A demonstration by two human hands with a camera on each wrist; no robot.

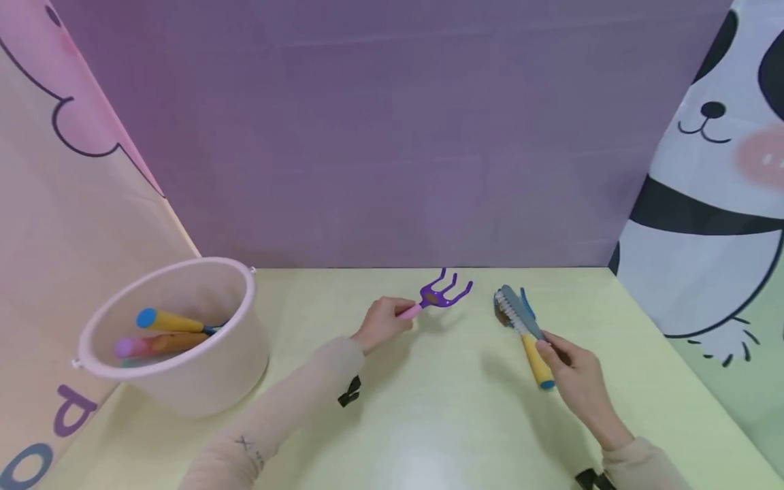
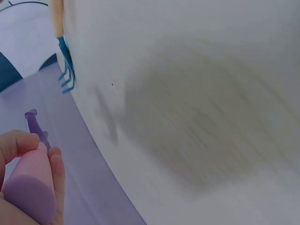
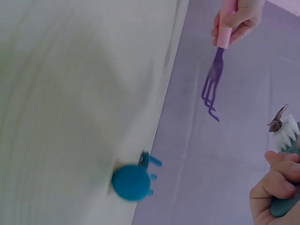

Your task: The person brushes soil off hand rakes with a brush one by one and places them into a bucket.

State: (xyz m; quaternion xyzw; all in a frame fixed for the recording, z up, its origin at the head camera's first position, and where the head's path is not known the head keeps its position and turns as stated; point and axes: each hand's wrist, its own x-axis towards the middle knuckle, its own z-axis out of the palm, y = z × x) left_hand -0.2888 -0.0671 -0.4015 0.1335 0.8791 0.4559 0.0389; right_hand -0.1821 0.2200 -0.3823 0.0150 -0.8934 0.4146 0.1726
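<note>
1. Purple backdrop (image 1: 392, 136) rises behind a pale desk (image 1: 392, 435), with a cartoon panda (image 1: 704, 204) on the right-hand wall. From the head view, a white bucket (image 1: 202, 391) stands at the desk's left; handled tools lean inside it, among them one with a yellow handle (image 1: 174, 320), its blue end up against the rim side. The left hand (image 1: 382, 325) pinches the hand fork (image 1: 436, 297) by its pink grip, probably so the purple tines stand free, lifted off the desk. The right hand (image 1: 576, 378) is clamped on the brush (image 1: 522, 312), bristle end pointing away. Beneath it in this line of sight lies a small rake (image 1: 539, 364) — flat on the desk, tines toward the backdrop.

2. Left wrist view: thumb and fingers close on the fork's grip near its neck, which likely gives steady control; the tines are nearly edge-on and hard to read.

3. Right wrist view: fingers curl round the brush's dull green handle, leaving the white bristles uncovered. A brown scrap (image 3: 275, 124) shows by the bristle tips — whether stuck there, I cannot tell. The rake's round blue butt faces the camera.
</note>
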